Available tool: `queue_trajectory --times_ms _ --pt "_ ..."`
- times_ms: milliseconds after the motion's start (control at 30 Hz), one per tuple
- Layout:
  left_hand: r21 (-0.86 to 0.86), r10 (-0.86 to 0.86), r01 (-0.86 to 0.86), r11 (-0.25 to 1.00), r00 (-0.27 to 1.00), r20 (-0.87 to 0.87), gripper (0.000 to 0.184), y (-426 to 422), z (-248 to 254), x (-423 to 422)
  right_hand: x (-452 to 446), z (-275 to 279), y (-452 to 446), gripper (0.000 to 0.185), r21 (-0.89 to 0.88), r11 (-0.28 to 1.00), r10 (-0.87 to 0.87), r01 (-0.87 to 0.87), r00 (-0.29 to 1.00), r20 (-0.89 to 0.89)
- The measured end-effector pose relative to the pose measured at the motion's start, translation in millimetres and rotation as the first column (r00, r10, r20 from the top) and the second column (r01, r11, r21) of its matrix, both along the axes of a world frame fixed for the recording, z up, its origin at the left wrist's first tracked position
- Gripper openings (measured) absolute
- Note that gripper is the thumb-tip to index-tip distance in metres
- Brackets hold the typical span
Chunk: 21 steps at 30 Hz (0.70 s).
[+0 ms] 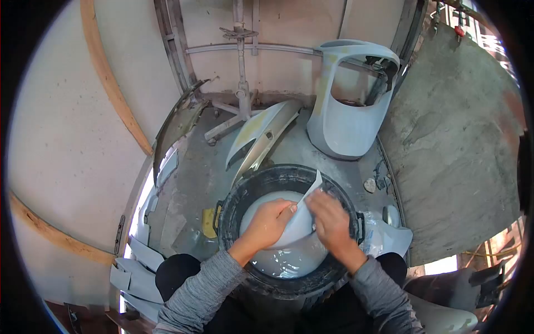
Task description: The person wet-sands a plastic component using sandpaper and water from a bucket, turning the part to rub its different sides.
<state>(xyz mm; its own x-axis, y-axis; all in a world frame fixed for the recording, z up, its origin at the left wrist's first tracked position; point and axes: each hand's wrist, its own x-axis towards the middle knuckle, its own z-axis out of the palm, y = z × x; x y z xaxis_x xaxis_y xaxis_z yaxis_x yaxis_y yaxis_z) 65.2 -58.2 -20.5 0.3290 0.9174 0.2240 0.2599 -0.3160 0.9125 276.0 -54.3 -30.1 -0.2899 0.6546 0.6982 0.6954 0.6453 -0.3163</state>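
Note:
A pale grey curved panel [298,227] is tilted over a round black tub [287,172], its lower part at the milky water [289,263]. My left hand [268,224] is closed around the panel's left side, with the thumb on its upper edge. My right hand [329,218] is against or very near the panel's right face. Motion blurs its fingers, so I cannot make out whether they hold anything.
Beyond the tub lie long body panels [261,133] and a large white fairing [350,131]. A metal stand [242,100] stands behind them. Left of the tub is a yellow sponge [209,222]; more grey panels [146,255] lie left of my knee. Clear plastic [374,236] lies to the right.

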Motion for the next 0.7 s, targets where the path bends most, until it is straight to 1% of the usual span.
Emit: queue_trajectory --times_ms 33,133,200,233,300,333,367,433,467,500,533,600,667,700 --pt "-0.02 0.002 -0.001 1.0 1.0 0.02 0.024 0 0 0 -1 0 -2 0.037 0.013 1.0 0.014 -0.014 1.0 0.004" --pt "-0.044 -0.014 0.013 0.999 1.0 -0.018 0.025 3 1 1 -2 -7 -10 0.039 0.02 0.999 0.037 -0.037 0.999 0.006" --pt "-0.064 -0.016 0.013 0.998 0.999 -0.044 0.027 3 8 2 -3 0 -3 0.042 -0.01 1.0 -0.021 0.021 0.999 -0.037" --pt "-0.054 -0.014 0.012 0.998 0.999 -0.046 0.027 5 6 1 -6 1 -6 0.042 0.0 1.0 -0.02 0.02 0.999 -0.039" --pt "-0.038 -0.013 0.011 0.999 0.999 -0.042 0.027 3 -2 2 -11 -1 -19 0.04 0.006 0.998 0.059 -0.059 0.998 0.024" --pt "-0.062 -0.023 0.019 0.998 0.998 -0.064 0.027 4 -3 2 -6 -5 -6 0.039 0.053 0.998 0.026 -0.028 0.999 0.034" --pt "-0.065 -0.025 0.021 0.998 0.998 -0.065 0.027 4 -2 3 -5 -6 -3 0.039 0.049 0.998 0.024 -0.026 0.999 0.033" --pt "-0.088 -0.016 0.012 0.996 0.999 -0.037 0.027 7 1 4 -8 -3 -2 0.038 0.018 0.999 -0.026 0.026 0.999 -0.047" --pt "-0.082 -0.015 0.012 0.997 0.999 -0.036 0.027 6 0 3 -11 -7 -10 0.039 0.046 0.999 0.025 -0.024 0.999 -0.027" --pt "-0.062 -0.001 0.001 0.998 1.0 0.007 0.026 2 -3 3 -16 -3 -24 0.04 -0.002 0.998 0.061 -0.061 0.998 0.013" --pt "-0.042 0.013 -0.011 0.999 0.999 0.049 0.025 0 -6 3 -12 -8 -18 0.041 0.017 0.998 0.061 -0.061 0.998 0.009" --pt "-0.035 0.006 -0.005 0.999 1.0 0.019 0.025 4 -3 2 -7 -13 -8 0.041 0.024 0.998 0.063 -0.063 0.998 0.003" --pt "-0.029 -0.005 0.004 1.0 1.0 -0.01 0.025 2 -3 4 -6 -5 -1 0.04 -0.034 0.999 -0.035 0.033 0.998 -0.058" --pt "-0.055 0.005 -0.004 0.998 1.0 0.015 0.025 3 -3 4 -11 -2 -9 0.04 -0.027 0.999 -0.033 0.031 0.998 -0.059"
